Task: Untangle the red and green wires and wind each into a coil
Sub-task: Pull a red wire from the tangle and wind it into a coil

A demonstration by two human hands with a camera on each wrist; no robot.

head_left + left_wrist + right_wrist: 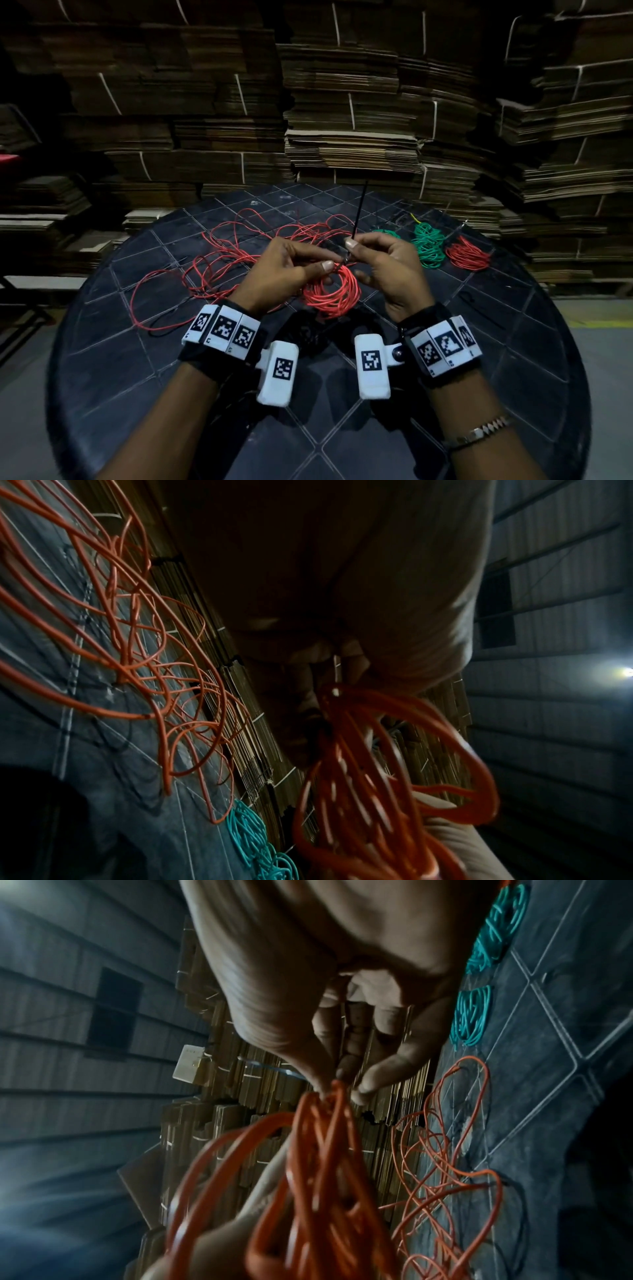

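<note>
**Red coil pinched between both hands above the table**

Blur eats most of both wrist views: the red coil (331, 290) smears into streaks there, and I cannot make out how the thin black tie (357, 213) sits round it. My left hand (283, 270) pinches the top of the coil with thumb and forefinger. My right hand (383, 263) pinches the tie just beside that spot, its free end sticking up and away from me. Where the tie meets the wire is hidden under my fingertips.

Loose red wire (219, 253) sprawls in wide loops over the far left of the round black table (513, 359), which is scored in a diamond grid. On the far right lie a small green coil (387, 234), a larger green coil (426, 245) and another red coil (467, 255), close together. Stacks of strapped flat cardboard (342, 102) wall off the far side; the room is dim.

The near half of the table is bare, and the right-hand coils lie near its rim.
</note>
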